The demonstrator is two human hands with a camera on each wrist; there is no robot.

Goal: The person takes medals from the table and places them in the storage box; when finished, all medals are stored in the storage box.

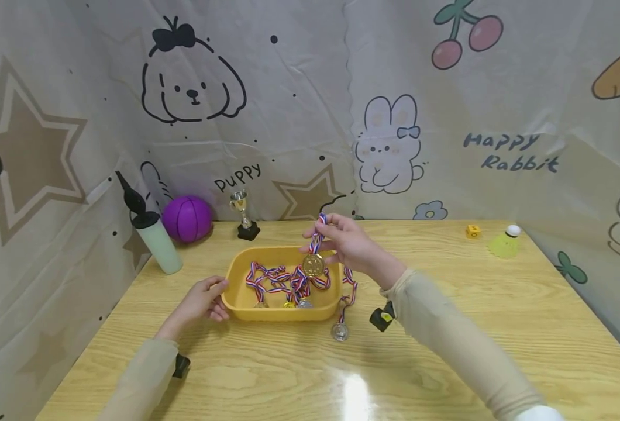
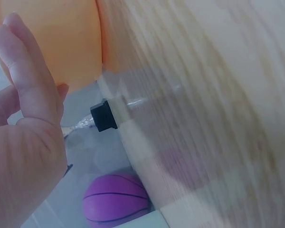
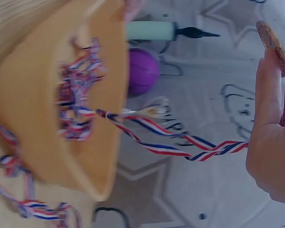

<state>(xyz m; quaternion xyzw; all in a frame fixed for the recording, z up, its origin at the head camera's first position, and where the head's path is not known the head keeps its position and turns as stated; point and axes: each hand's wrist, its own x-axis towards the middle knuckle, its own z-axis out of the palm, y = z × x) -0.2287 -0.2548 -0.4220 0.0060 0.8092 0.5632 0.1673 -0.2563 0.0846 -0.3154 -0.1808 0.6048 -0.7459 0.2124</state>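
1. The right hand (image 1: 349, 242) was raised above the tray (image 1: 236, 301), its fingers pinching the ribbon (image 1: 317, 235) of a gold medal (image 1: 313, 265).
2. The gold medal hung from that ribbon over the tray's far right part, with its face toward the head camera. The ribbon ran near vertical from the fingers down to the disc.
3. In the right wrist view, the ribbon (image 3: 180, 142) stretched from the hand (image 3: 270, 142) toward the tray (image 3: 28, 95), and the gold medal (image 3: 273, 45) showed edge-on beside a fingertip.
4. The left hand (image 1: 199, 301) rested against the tray's left wall, its fingers loosely curled at the rim. Whether it truly gripped the rim could not be told. The left wrist view showed straight fingers (image 2: 23, 71) beside the orange wall (image 2: 61, 38).
5. The tray stood at mid-desk (image 1: 447, 351), with its long axis running left to right. It held tangled ribbons (image 1: 275, 280) and further medals.
6. A silver medal (image 1: 339, 331) lay on the desk just in front of the tray's right corner, with its ribbon trailing over the rim.
7. At the far left of the desk stood a pump (image 1: 154, 237), a purple ball (image 1: 187, 218) and a small trophy (image 1: 244, 216).
8. At the far right lay a yellow die (image 1: 473, 231) and a shuttlecock (image 1: 506, 242), close together.
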